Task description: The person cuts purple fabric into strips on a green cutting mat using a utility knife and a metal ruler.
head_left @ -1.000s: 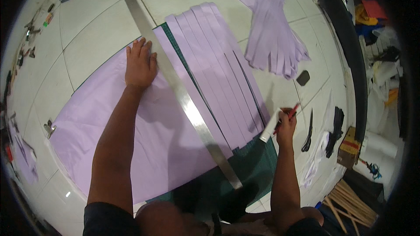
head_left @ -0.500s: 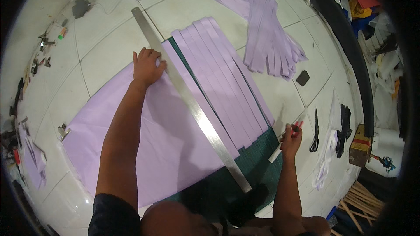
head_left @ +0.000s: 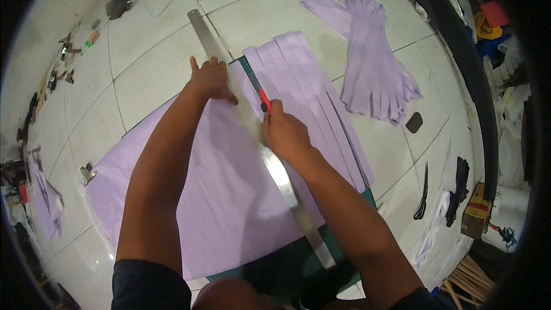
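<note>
A long metal ruler lies slantwise across a lilac fabric sheet. My left hand is pressed down on the ruler's far part, fingers spread. In my right hand is a red utility knife, just right of the ruler, over the gap beside the strips. Several lilac strips lie side by side right of the ruler. A dark green cutting mat shows under the fabric along its near edge and in that gap. The knife's blade tip is too small to make out.
A bundle of lilac strips lies on the tiled floor at the far right, near a dark flat piece. Black scissors rest farther right. A metal clip grips the fabric's left corner.
My right hand has swung from the right side up and left to the ruler, carrying the red utility knife. My left hand stays on the ruler; the whole view has shifted slightly.
</note>
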The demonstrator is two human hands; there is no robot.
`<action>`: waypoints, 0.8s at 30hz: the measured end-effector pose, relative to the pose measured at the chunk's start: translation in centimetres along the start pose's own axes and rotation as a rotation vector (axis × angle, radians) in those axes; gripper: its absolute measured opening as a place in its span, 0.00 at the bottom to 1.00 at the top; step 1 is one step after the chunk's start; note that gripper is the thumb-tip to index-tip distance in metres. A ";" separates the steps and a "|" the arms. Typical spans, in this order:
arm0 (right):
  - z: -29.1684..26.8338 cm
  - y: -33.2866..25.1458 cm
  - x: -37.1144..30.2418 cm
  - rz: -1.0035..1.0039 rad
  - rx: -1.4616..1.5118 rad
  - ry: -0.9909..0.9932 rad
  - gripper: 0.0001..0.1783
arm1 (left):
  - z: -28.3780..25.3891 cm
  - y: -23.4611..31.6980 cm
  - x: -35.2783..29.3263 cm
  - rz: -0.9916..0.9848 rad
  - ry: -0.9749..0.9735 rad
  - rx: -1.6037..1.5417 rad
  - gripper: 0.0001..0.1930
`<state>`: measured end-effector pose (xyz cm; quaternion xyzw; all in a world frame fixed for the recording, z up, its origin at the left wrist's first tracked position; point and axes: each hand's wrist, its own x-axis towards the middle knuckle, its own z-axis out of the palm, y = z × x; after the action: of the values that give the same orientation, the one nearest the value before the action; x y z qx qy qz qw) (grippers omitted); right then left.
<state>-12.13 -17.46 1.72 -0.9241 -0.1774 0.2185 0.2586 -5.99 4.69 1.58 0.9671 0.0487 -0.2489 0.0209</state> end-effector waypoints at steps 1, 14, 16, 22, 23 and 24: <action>0.3 -0.3 1.2 0.004 -0.011 0.001 0.15 | 0.3 0.3 0.2 0.006 0.033 0.034 0.57; 2.5 -3.6 8.2 -0.025 -0.035 -0.034 0.18 | 2.7 -2.4 1.5 0.144 0.197 -0.111 0.68; 2.9 -3.4 8.4 -0.042 -0.063 -0.028 0.18 | 2.6 -2.1 1.4 0.130 0.195 -0.112 0.68; 1.9 -3.6 8.8 -0.013 -0.037 -0.105 0.17 | 0.9 -1.1 1.3 0.096 0.066 -0.020 0.63; 1.4 -3.9 9.2 0.006 -0.035 -0.123 0.16 | 0.7 -1.1 1.5 0.108 0.052 0.008 0.61; 1.1 -4.1 9.2 0.026 -0.030 -0.145 0.16 | 0.7 -1.3 1.4 0.118 0.034 0.036 0.59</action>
<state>-5.80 -9.63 0.27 -0.9117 -0.1871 0.2856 0.2284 -5.24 6.01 0.23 0.9726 -0.0126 -0.2315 0.0171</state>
